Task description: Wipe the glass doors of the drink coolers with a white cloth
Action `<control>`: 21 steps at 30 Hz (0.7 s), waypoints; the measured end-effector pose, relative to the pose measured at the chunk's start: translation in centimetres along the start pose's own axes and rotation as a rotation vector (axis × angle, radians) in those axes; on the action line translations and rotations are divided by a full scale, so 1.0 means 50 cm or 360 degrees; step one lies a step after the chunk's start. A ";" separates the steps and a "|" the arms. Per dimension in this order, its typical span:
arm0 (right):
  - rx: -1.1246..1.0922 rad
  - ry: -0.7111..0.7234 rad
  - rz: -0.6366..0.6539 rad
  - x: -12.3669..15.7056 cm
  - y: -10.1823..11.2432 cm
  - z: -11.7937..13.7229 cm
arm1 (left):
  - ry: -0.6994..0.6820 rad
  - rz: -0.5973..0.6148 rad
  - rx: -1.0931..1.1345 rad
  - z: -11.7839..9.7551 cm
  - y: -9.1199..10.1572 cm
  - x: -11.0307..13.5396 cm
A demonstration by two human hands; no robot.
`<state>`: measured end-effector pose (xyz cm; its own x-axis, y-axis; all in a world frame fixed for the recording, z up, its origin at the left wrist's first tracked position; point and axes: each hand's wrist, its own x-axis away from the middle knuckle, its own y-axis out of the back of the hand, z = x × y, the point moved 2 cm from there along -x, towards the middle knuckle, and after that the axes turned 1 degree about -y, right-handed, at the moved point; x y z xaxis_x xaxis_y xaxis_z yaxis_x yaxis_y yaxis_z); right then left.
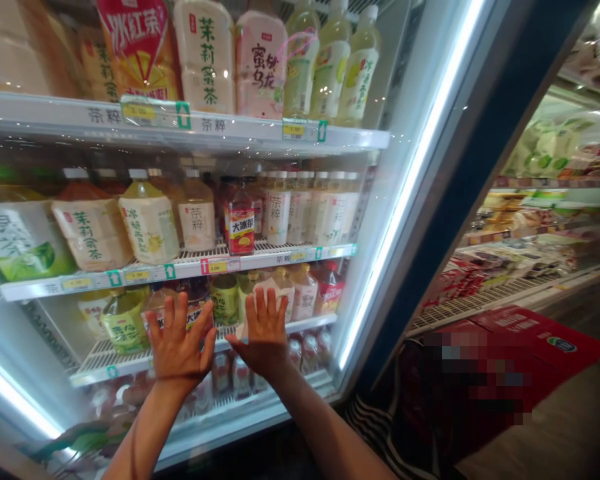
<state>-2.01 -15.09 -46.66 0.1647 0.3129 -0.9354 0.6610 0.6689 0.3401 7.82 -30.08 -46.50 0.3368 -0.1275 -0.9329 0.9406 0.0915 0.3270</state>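
My left hand (179, 343) and my right hand (264, 332) lie flat against the glass door (370, 220) of a drinks fridge, fingers spread and pointing up, holding nothing. They press at the height of the third shelf (105, 360). Behind the glass there stand yellow-green tea bottles (125, 321) and paler bottles (300, 290). One shelf up a small red-labelled bottle (241, 223) stands at the front edge among larger tea bottles.
The fridge's lit door frame (410, 193) and a dark blue post (480, 167) run diagonally on the right. Beyond it are open chilled shelves with packaged food (530, 220) and red cartons (530, 340) on the floor. A striped fabric (375, 427) shows low down.
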 end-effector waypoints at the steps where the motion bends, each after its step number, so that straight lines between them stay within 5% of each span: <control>1: -0.0004 0.0017 0.0017 -0.004 0.002 0.000 | -0.0010 0.0004 0.0007 0.001 0.008 -0.009; 7: -0.0058 -0.0149 0.0018 -0.189 0.044 -0.029 | 0.0065 -0.0055 -0.0010 0.027 0.050 -0.096; 14: -0.0002 -0.0001 0.0091 -0.115 0.017 -0.001 | 0.0134 -0.0031 0.0003 0.063 0.074 -0.177; 19: -0.0040 -0.0031 0.0046 -0.276 0.061 -0.016 | -0.0029 -0.0134 -0.0050 0.072 0.087 -0.235; 21: -0.0053 -0.0078 0.0056 -0.292 0.069 -0.015 | -0.0024 -0.0169 -0.0058 0.071 0.096 -0.251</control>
<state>-2.70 -16.85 -31.74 0.2235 0.3040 -0.9261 0.6297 0.6801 0.3753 8.27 -31.55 -32.67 0.2364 -0.1533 -0.9595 0.9688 0.1128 0.2207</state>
